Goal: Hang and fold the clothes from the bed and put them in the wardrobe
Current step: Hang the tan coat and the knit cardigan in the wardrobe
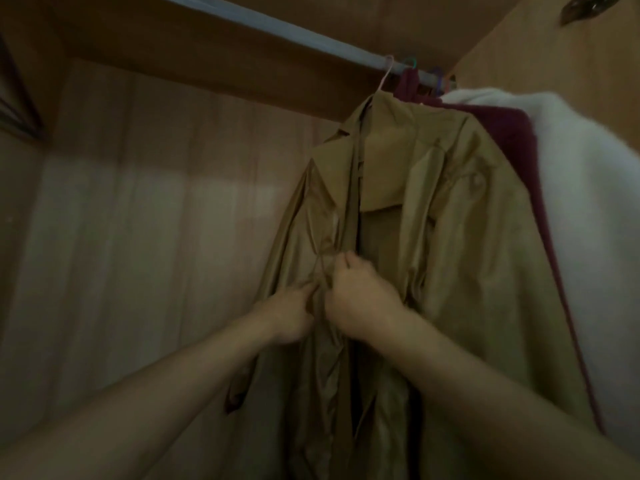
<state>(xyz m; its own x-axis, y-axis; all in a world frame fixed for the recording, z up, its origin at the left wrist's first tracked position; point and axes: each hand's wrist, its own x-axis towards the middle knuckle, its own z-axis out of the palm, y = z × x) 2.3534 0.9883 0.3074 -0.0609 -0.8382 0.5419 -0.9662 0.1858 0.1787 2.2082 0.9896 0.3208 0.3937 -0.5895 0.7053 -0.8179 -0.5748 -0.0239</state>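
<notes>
A tan trench coat (460, 237) hangs on a pale pink hanger (385, 76) from the wardrobe rail (277, 27). Both my hands are at its front opening, about waist height. My left hand (291, 315) pinches the coat's left front edge and a thin tan tie. My right hand (360, 299) is closed in a fist on the fabric and belt strip beside it. A loose belt end (237, 393) dangles below my left forearm.
To the right of the coat hang a dark red garment (512, 140) and a white fluffy one (588, 209), pressed against the wardrobe's right wall. The wooden back panel (145, 237) and the rail's left stretch show no hanging clothes. A shelf board (207, 60) runs overhead.
</notes>
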